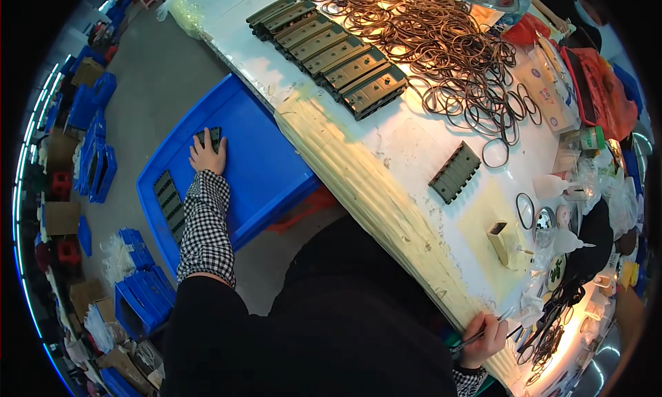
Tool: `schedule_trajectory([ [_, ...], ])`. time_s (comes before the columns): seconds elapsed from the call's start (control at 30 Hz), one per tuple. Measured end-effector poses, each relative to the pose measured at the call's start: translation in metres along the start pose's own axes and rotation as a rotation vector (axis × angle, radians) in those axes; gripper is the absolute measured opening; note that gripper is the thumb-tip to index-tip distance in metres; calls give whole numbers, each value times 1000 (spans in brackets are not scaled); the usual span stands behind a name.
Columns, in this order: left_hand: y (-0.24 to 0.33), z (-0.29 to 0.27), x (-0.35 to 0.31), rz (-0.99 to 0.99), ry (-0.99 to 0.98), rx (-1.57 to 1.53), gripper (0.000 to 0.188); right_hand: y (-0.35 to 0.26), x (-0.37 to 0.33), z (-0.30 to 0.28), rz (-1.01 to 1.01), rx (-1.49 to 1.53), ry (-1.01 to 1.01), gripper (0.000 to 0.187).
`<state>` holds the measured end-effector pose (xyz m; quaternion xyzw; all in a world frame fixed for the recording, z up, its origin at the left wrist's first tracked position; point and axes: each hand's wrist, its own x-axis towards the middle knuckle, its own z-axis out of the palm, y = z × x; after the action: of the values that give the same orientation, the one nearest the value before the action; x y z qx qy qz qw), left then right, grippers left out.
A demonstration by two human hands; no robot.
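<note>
My left hand (209, 159) reaches into a blue plastic tray (265, 159) at the left of the table, fingers spread over a dark green ribbed part (215, 136) that it partly hides. A row of similar green parts (169, 202) lies along the tray's left side. At the table's lower right edge, my right hand (485, 340) is closed round a thin metal tool (507, 314); its exact kind is hard to make out. One green ribbed part (455, 173) lies alone on the white table (414, 145). Several more green parts (331, 52) stand side by side at the far edge.
A heap of dark rubber rings (427, 45) spreads over the far table. Loose rings (495, 153), a small yellowish block (507, 244) and white squeeze bottles (569, 242) lie to the right. Yellow padding (358, 183) lines the near edge. Blue crates (141, 300) stand on the floor.
</note>
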<state>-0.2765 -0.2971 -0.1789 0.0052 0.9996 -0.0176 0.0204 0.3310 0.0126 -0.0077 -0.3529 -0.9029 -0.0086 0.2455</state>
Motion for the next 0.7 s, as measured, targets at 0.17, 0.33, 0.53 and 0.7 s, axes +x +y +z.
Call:
schedule_trajectory([
  [0.17,25,5,-3,461,121,-58,70,-1,0,0,-2,-18,21,13],
  [0.33,57,-20,-35,936,114,28,67,0,-2,2,9,-6,30,13],
  [0.53,68,-27,-87,188,-34,-285,74,1,-2,1,12,-16,23,13],
  [0.7,86,-6,-88,46,-119,-327,81,2,-2,1,4,0,25,12],
])
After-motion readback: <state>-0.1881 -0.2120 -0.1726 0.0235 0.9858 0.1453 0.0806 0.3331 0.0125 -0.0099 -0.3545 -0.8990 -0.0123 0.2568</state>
